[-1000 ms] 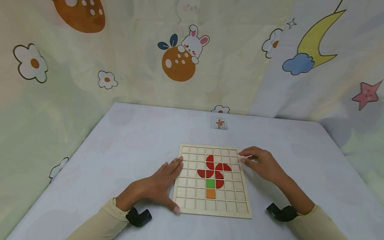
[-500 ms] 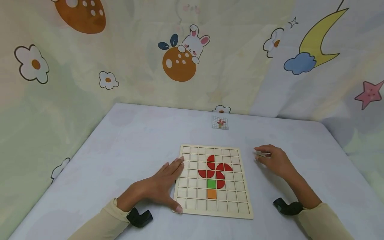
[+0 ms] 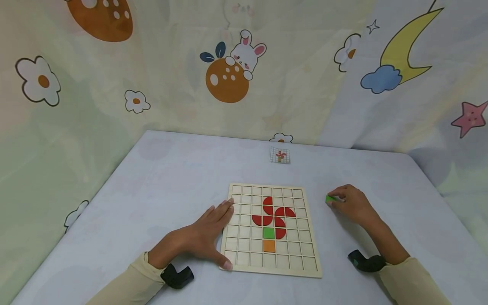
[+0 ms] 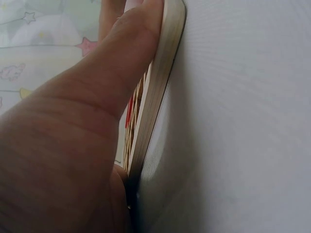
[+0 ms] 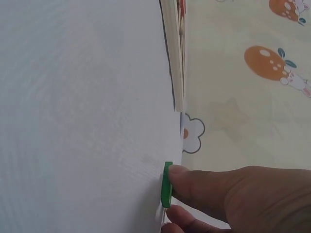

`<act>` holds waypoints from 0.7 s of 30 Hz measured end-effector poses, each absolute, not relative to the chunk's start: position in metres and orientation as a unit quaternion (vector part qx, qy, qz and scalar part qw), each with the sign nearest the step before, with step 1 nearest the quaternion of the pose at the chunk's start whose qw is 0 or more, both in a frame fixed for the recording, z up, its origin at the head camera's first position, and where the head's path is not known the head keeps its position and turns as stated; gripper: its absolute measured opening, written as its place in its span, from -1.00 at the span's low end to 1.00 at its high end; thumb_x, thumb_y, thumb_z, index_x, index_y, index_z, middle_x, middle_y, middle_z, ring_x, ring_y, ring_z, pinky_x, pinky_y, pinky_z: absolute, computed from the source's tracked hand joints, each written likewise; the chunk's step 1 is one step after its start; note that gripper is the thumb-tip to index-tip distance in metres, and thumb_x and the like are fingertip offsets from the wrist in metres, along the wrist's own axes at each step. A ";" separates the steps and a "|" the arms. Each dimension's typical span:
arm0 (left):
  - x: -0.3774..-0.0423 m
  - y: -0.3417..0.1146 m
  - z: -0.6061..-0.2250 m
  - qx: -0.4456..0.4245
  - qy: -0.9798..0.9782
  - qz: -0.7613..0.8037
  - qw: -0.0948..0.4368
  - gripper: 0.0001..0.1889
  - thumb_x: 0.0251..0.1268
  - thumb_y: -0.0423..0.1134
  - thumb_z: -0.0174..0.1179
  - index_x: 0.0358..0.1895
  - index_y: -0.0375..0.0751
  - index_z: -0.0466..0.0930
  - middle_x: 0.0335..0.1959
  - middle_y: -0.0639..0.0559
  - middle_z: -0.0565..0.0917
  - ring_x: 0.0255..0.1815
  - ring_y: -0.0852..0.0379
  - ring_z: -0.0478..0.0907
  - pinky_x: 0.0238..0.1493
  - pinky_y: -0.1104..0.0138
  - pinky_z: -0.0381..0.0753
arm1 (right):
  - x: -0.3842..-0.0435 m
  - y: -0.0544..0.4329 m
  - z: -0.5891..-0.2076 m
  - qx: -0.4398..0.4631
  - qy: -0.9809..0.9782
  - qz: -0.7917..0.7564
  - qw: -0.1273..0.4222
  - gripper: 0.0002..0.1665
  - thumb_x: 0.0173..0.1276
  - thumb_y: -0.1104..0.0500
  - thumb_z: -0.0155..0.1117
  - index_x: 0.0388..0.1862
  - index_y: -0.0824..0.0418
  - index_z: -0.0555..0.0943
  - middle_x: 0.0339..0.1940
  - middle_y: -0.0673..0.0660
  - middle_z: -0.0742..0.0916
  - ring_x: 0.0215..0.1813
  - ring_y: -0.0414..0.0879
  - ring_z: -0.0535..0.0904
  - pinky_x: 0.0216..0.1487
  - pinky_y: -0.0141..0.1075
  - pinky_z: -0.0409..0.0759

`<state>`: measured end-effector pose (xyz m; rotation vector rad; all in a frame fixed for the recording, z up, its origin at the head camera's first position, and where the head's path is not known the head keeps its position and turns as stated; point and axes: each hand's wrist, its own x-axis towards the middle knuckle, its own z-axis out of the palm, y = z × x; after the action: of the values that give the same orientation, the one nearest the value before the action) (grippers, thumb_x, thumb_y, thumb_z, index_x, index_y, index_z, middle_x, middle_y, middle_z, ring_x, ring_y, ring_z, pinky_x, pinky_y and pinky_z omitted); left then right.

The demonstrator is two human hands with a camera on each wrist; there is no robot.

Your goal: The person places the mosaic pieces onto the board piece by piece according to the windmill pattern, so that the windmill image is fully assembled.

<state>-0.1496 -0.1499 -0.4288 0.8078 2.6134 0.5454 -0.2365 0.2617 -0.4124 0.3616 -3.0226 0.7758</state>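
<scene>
A pale wooden grid board (image 3: 244, 256) lies flat on the table, with red quarter-circle pieces (image 3: 285, 212) forming a pinwheel in its cells. Below them sit a green square tile (image 3: 268, 233) and an orange square tile (image 3: 269, 245). My left hand (image 3: 203, 233) rests along the board's left side, fingers spread, thumb at the near left corner; the left wrist view shows its thumb against the board's rim (image 4: 158, 97). To the right of the board, my right hand (image 3: 352, 204) pinches another green tile (image 5: 166, 185) between thumb and fingers, just above or touching the table.
A small card (image 3: 280, 155) printed with a pinwheel on a grid lies behind the board. The white-covered table (image 3: 183, 169) meets a patterned cloth backdrop (image 3: 171, 63) at the back and sides. Each wrist wears a black camera (image 3: 177, 276).
My right hand has moved right, away from the board's edge, and a green tile now shows in its fingers. My left hand and the pieces on the board have stayed put.
</scene>
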 end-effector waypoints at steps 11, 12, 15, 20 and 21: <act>-0.149 -0.150 -0.427 0.283 0.922 0.194 0.177 0.44 -0.27 0.55 0.30 0.57 -0.23 -0.26 0.59 0.02 -0.35 0.55 0.11 -0.44 0.47 0.06 -0.35 | -0.236 0.262 -0.412 0.119 -0.956 0.266 0.023 -0.75 0.20 0.36 0.38 -0.11 0.39 0.70 -0.14 0.31 0.72 -0.12 0.17 0.61 -0.15 -0.03 0.57; -0.149 -0.150 -0.427 0.284 0.922 0.195 0.177 0.44 -0.27 0.55 0.30 0.57 -0.23 -0.26 0.59 0.01 -0.35 0.55 0.10 -0.44 0.47 0.06 -0.34 | -0.236 0.262 -0.412 0.119 -0.956 0.266 0.025 -0.76 0.20 0.37 0.38 -0.12 0.39 0.71 -0.15 0.30 0.72 -0.13 0.16 0.61 -0.16 -0.04 0.57; -0.148 -0.150 -0.427 0.284 0.922 0.197 0.177 0.43 -0.27 0.54 0.31 0.57 -0.23 -0.25 0.59 0.02 -0.35 0.55 0.10 -0.44 0.47 0.06 -0.34 | -0.235 0.260 -0.411 0.120 -0.954 0.273 0.030 -0.78 0.22 0.38 0.37 -0.13 0.38 0.71 -0.17 0.28 0.72 -0.13 0.15 0.62 -0.18 -0.06 0.57; -0.149 -0.150 -0.427 0.284 0.922 0.195 0.176 0.44 -0.27 0.55 0.30 0.57 -0.23 -0.26 0.59 0.02 -0.35 0.55 0.11 -0.44 0.47 0.06 -0.34 | -0.234 0.259 -0.408 0.135 -0.948 0.283 0.045 -0.81 0.24 0.40 0.35 -0.15 0.36 0.72 -0.18 0.25 0.73 -0.14 0.14 0.63 -0.21 -0.13 0.57; -0.149 -0.150 -0.427 0.284 0.922 0.194 0.176 0.44 -0.27 0.56 0.29 0.57 -0.23 -0.26 0.59 0.02 -0.35 0.55 0.11 -0.44 0.47 0.06 -0.34 | -0.233 0.258 -0.408 0.140 -0.947 0.286 0.047 -0.81 0.24 0.41 0.35 -0.15 0.36 0.72 -0.18 0.25 0.73 -0.14 0.13 0.64 -0.22 -0.14 0.57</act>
<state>-0.1488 -0.1498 -0.4269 0.8052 2.6121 0.5489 -0.2334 0.2580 -0.4083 0.4265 -2.8894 0.8717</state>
